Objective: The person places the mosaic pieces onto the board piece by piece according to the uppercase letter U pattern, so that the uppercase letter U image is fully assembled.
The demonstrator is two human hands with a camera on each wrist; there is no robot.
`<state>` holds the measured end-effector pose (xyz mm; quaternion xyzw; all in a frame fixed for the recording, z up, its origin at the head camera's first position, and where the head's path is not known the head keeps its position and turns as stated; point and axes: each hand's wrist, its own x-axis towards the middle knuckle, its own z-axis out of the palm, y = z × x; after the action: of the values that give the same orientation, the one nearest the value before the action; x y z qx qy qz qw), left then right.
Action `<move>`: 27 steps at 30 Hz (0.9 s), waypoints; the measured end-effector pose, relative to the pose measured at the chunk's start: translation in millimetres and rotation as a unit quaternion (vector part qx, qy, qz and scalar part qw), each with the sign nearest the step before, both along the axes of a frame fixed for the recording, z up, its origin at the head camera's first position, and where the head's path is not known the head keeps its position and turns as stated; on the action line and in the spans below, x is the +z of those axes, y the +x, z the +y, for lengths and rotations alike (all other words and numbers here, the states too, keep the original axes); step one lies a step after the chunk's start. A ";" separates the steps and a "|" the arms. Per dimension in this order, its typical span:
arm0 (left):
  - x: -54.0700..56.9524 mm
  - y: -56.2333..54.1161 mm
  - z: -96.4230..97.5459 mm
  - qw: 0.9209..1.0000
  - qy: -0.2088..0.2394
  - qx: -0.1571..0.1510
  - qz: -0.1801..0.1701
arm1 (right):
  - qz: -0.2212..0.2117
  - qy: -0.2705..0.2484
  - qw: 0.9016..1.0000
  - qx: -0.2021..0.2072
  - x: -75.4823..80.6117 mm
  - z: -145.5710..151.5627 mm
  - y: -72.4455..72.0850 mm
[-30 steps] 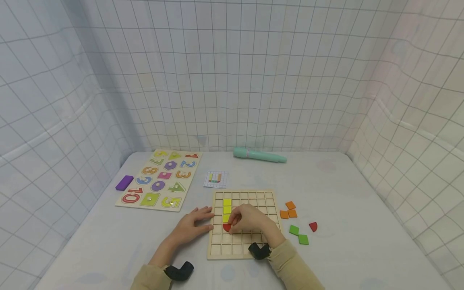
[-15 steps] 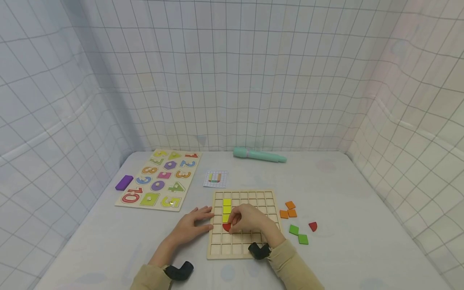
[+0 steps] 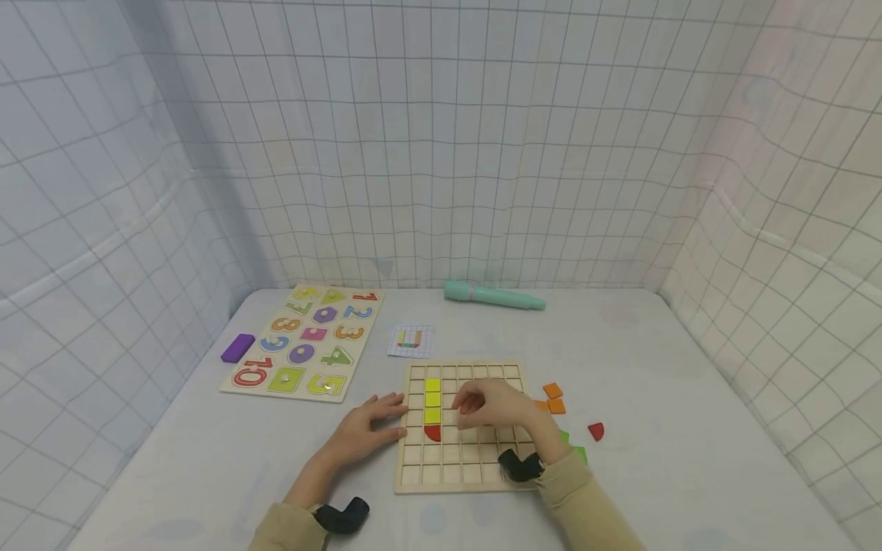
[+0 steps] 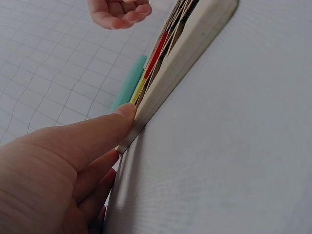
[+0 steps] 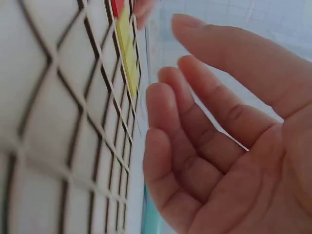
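A wooden grid board [image 3: 431, 476] lies in front of me. Three yellow square tiles [image 3: 432, 399] form a column in its left part, with a red quarter-circle tile [image 3: 432, 434] directly below them. My left hand [image 3: 360, 431] rests at the board's left edge, its thumb and fingertips touching the frame in the left wrist view. Over the middle of the grid is my right hand [image 3: 498, 405], to the right of the tiles. Its fingers are loosely bent and nothing sits between thumb and fingertips in the right wrist view.
Right of the board lie orange tiles [image 3: 553, 390], green tiles [image 3: 579, 454] partly behind the right forearm, and another red quarter-circle [image 3: 596, 431]. A pattern card [image 3: 411, 352], a number puzzle [image 3: 313, 348], a purple block [image 3: 237, 348] and a teal marker-shaped object [image 3: 494, 295] lie farther back.
My right hand has come off the red quarter-circle tile and moved right across the grid. That tile stays below the yellow ones. The left hand keeps its place.
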<state>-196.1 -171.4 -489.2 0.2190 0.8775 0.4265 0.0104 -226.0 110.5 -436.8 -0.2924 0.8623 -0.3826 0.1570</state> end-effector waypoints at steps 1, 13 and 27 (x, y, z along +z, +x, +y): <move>-0.5 -0.2 -0.1 1.000 0.000 0.000 0.001 | 0.006 -0.006 1.000 0.000 2.2 6.3 -1.2; -2.6 -0.7 -0.1 1.000 0.001 0.007 -0.008 | 0.047 -0.060 0.996 -0.048 15.9 84.1 -3.7; -2.2 0.1 -0.2 1.000 0.005 0.013 -0.016 | 0.024 -0.038 0.997 -0.060 -11.0 140.1 10.7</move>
<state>-196.0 -171.6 -491.4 0.2006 0.8777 0.4348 0.0176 -215.3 250.5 -447.7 -0.2550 0.8667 -0.4164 0.1017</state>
